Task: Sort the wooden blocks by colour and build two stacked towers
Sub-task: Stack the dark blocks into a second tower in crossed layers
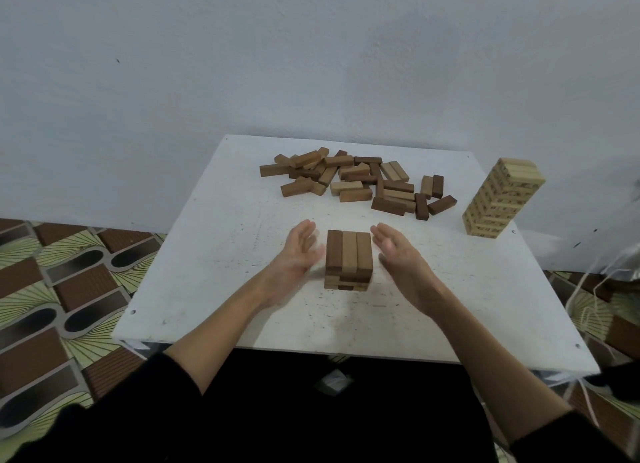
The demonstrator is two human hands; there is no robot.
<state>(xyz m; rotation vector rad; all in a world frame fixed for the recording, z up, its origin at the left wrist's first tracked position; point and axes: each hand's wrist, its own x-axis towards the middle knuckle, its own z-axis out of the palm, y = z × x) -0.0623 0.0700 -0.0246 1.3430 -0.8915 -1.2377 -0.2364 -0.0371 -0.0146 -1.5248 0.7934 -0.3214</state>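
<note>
A short stack of brown wooden blocks (348, 260) stands in the middle of the white table (221, 254), three blocks side by side on its top layer. My left hand (298, 251) is held flat just left of the stack, fingers straight, slightly blurred. My right hand (398, 251) is flat just to its right, palm facing the stack. Neither hand holds anything. A loose pile of dark and light brown blocks (356, 182) lies at the back of the table. A tall tower of pale blocks (502, 197) stands at the back right.
The table stands against a pale wall. A patterned floor mat (62, 289) lies to the left, and white strings (595, 289) hang off to the right. The table's near edge (346, 353) is close to my body.
</note>
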